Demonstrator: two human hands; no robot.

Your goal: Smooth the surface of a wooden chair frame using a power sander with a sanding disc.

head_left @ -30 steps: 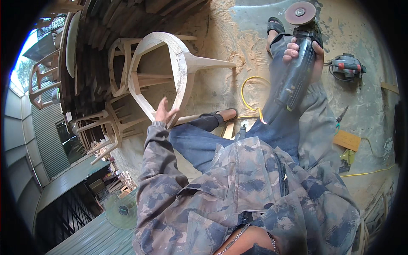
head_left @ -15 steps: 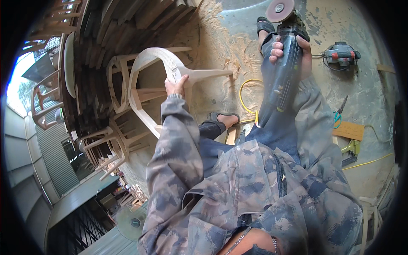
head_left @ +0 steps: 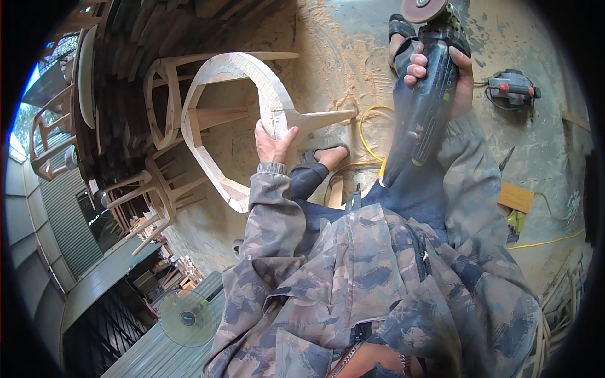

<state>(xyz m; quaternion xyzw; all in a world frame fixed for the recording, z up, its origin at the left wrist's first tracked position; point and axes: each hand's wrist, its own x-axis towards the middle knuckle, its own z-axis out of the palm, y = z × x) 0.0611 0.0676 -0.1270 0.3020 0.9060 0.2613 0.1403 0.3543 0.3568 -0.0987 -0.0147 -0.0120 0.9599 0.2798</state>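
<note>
My left hand [head_left: 272, 142] grips the rim of a pale bare-wood chair frame [head_left: 234, 69], a curved loop with a leg sticking out to the right, lying on the dusty floor. My right hand [head_left: 441, 69] is wrapped round the black body of an angle grinder [head_left: 423, 113], held up over my right leg with its round sanding disc [head_left: 423, 10] at the top edge, apart from the wood. Both sleeves are camouflage cloth. My sandalled left foot [head_left: 329, 155] rests just right of the left hand.
A stack of unfinished wooden chairs [head_left: 135, 183] stands at the left. A second power tool [head_left: 512, 88] lies on the floor at the right, with a yellow cable [head_left: 365, 126] looping nearby. Sawdust covers the concrete. A standing fan [head_left: 188, 319] is at lower left.
My left hand has moved up along the chair frame to its rim beside the leg and closed on it. The grinder has risen toward the top edge of the view.
</note>
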